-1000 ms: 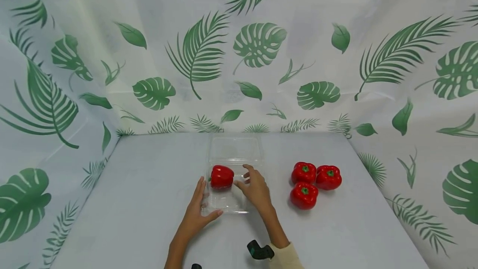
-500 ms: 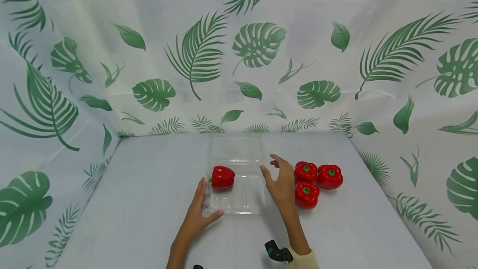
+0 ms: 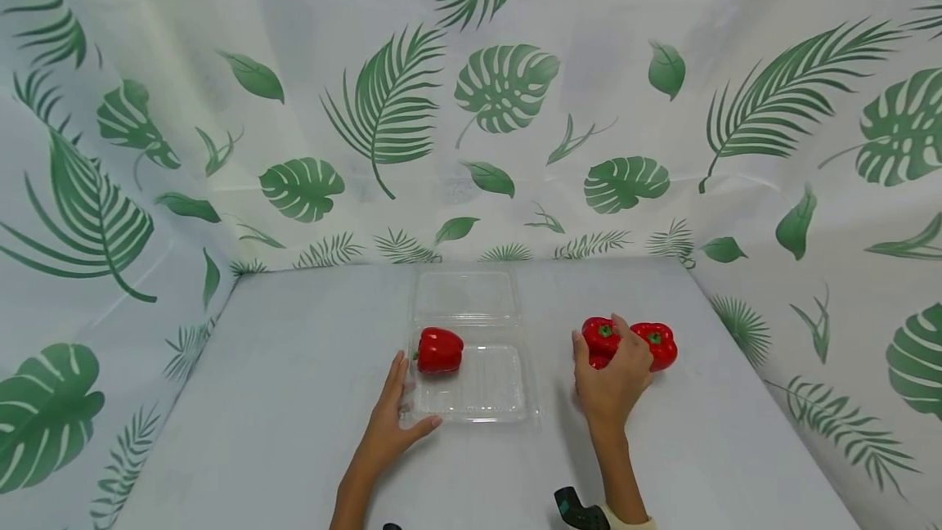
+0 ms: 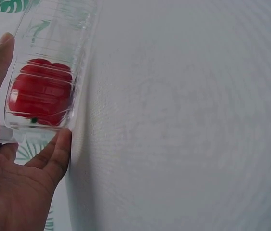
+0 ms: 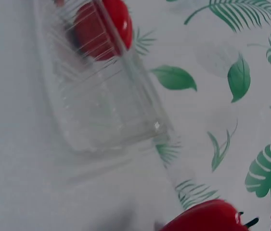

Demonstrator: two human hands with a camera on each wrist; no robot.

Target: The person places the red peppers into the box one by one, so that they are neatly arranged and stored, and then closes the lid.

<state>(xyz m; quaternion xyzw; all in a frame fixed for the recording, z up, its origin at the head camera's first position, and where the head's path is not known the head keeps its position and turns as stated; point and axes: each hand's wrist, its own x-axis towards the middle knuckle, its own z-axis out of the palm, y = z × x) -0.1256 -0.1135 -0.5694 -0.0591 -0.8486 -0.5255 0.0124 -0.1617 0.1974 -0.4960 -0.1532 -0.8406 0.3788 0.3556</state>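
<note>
A clear plastic clamshell container (image 3: 500,383) lies with its lid folded back. One red bell pepper (image 3: 440,350) rests on its side in the left half. Straight fingers of my left hand (image 3: 386,424) lie along the container's left side, its thumb near the front edge; the left wrist view shows the fingertips at the container wall (image 4: 36,127). To the right, my right hand (image 3: 614,379) hovers over several red bell peppers (image 3: 662,346), thumb and fingers spread. It hides most of the front pepper. In the right wrist view a gap shows between fingers and pepper (image 5: 207,219).
The lid (image 3: 465,294) lies flat behind the container, towards the back wall. Leaf-printed white cloth (image 3: 515,186) encloses the white table (image 3: 294,399) at the back and sides. A dark wrist device (image 3: 581,509) sits by the right sleeve.
My right hand has moved right, from beside the pepper in the container to over the peppers on the table. The left hand has stayed at the container.
</note>
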